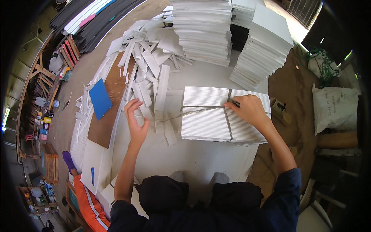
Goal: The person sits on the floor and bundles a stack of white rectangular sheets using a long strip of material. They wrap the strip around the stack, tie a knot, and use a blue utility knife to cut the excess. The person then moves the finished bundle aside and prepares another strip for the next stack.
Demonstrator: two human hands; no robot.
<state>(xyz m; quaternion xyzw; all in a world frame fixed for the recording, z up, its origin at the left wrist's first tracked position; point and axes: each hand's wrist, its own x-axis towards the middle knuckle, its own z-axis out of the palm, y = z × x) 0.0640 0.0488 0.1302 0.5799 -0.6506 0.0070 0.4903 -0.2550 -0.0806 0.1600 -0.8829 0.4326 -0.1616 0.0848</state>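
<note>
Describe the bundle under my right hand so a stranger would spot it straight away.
Find the tall white stacks at the back. Nearer you, under your right hand, lies a low bundle of white ridged sheets. Unlike those stacks, it has dark string crossed over its top.

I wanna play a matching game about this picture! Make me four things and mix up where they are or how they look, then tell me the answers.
1. White bundle
2. Blue sheet
3. Right hand
4. Orange trouser leg

A. Lies partly on a brown board
B. Has a pale stripe along it
C. Has grey ties crossing over its top
D. Is where the ties cross

Right pairs: 1-C, 2-A, 3-D, 4-B
</note>
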